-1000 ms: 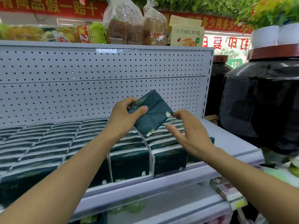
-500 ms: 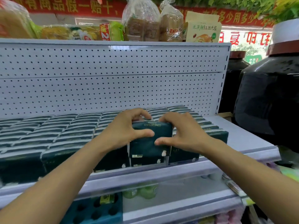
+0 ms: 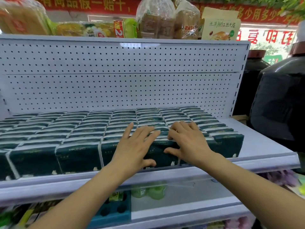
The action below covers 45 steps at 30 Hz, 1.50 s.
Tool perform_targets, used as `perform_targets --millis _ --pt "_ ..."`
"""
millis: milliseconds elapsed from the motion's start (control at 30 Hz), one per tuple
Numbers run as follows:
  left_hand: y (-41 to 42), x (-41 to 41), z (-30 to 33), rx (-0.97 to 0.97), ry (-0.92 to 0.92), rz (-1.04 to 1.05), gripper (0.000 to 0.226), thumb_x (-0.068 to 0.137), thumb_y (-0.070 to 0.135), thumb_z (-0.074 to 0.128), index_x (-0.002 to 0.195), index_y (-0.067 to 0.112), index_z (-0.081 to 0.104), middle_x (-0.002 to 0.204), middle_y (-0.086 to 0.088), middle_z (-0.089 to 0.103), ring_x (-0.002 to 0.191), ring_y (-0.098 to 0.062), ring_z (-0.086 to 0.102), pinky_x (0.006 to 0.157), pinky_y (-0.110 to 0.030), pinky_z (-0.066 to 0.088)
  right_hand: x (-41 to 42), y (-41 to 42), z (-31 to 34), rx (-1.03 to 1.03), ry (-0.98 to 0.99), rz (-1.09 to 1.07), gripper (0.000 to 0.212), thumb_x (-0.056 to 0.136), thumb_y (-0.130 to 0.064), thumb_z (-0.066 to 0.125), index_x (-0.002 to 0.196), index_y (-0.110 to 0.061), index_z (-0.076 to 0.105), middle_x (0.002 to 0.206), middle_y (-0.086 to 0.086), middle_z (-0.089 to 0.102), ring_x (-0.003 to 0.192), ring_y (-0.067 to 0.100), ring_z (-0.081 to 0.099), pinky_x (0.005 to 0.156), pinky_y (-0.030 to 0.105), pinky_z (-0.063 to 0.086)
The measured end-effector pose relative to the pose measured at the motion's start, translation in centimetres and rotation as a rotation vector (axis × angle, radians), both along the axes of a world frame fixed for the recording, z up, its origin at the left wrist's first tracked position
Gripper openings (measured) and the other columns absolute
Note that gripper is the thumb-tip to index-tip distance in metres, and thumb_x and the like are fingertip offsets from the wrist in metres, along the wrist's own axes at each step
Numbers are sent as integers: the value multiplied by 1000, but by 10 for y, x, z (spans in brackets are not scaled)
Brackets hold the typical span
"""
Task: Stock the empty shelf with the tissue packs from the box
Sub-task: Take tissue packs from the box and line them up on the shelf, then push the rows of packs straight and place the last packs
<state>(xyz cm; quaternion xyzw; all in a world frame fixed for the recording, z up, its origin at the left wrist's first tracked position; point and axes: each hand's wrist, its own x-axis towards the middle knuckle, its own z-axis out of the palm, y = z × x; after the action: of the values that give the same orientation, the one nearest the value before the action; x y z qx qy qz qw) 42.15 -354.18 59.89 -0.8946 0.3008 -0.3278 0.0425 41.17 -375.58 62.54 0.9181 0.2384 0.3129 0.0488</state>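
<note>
Dark green tissue packs [image 3: 77, 156] stand in several rows across the white shelf [image 3: 257, 146], filling it from the left edge to near the right end. My left hand [image 3: 135, 146] lies flat with spread fingers on top of the front packs, thumb on the front face. My right hand [image 3: 188, 142] rests flat beside it on the same front pack [image 3: 158, 156], fingers over the top and thumb on the front. The box is not in view.
A white pegboard back panel [image 3: 122, 86] rises behind the packs. Bagged bread and snacks [image 3: 156, 19] sit on the top shelf. Large dark jars [image 3: 280, 104] stand at the right. A lower shelf [image 3: 181, 204] holds green bottles and a blue tray.
A second ago my left hand held one pack in the air. Both hands then set it into the front row, and now they lie flat on top of it.
</note>
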Motion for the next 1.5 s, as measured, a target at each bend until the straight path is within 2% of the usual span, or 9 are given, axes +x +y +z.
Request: perform_targets --millis 133,367,500,600,767,900,1100,1300,1500 --pt "-3 7 -2 33 -52 53 98 56 58 86 136 19 46 133 -3 57 125 -24 53 112 -55 20 1 6 -1 -42 -10 -78 50 63 -54 81 91 -16 65 99 2 63 87 24 60 77 40 43" --pt "-8 -2 -23 81 -6 111 94 67 56 80 145 16 45 143 -7 52 132 -25 50 111 -56 21 1 7 -23 -258 95 -173 98 61 -62 79 132 1 55 132 19 58 122 32 56 106 57 36" --pt "-7 -3 -17 101 72 158 90 77 61 68 150 19 36 151 -4 44 139 -23 41 118 -56 15 -4 9 -18 -277 196 -199 96 82 -66 55 148 -1 30 149 18 40 139 30 37 116 57 16" --pt "-8 -6 -7 92 185 158 90 89 64 50 157 26 5 164 2 10 151 -17 9 120 -53 -7 -6 9 -8 -214 259 -174 96 90 -71 35 154 -9 -1 162 11 5 150 26 5 118 55 -5" --pt "0 -32 9 -137 198 280 84 88 70 29 156 29 0 165 7 3 151 -14 -1 121 -52 -5 -23 16 7 -1 270 -83 83 90 -69 37 154 -21 12 162 5 11 149 24 9 119 53 4" --pt "19 -66 -2 -311 -15 321 73 90 62 36 149 20 37 149 1 45 138 -19 40 117 -54 24 -37 32 0 152 34 125 57 90 -51 45 135 -16 49 137 6 54 124 27 52 104 50 39" --pt "65 -135 -30 -458 -80 420 59 93 51 51 142 19 45 132 3 58 121 -16 51 102 -35 40 -60 86 -28 286 -87 427 49 91 -39 49 132 -13 53 123 6 60 106 26 58 81 39 46" --pt "136 -210 -88 -525 89 669 55 93 53 43 141 26 45 128 8 58 113 -14 54 85 -33 50 -99 173 -68 252 19 720 43 91 -33 48 129 -14 53 120 5 61 101 26 59 74 36 48" --pt "231 -283 -149 -644 354 917 52 96 51 46 145 35 37 139 12 50 124 -13 52 91 -34 45 -132 276 -126 144 311 784 41 89 -36 49 127 -20 53 116 0 62 92 21 63 61 32 49"
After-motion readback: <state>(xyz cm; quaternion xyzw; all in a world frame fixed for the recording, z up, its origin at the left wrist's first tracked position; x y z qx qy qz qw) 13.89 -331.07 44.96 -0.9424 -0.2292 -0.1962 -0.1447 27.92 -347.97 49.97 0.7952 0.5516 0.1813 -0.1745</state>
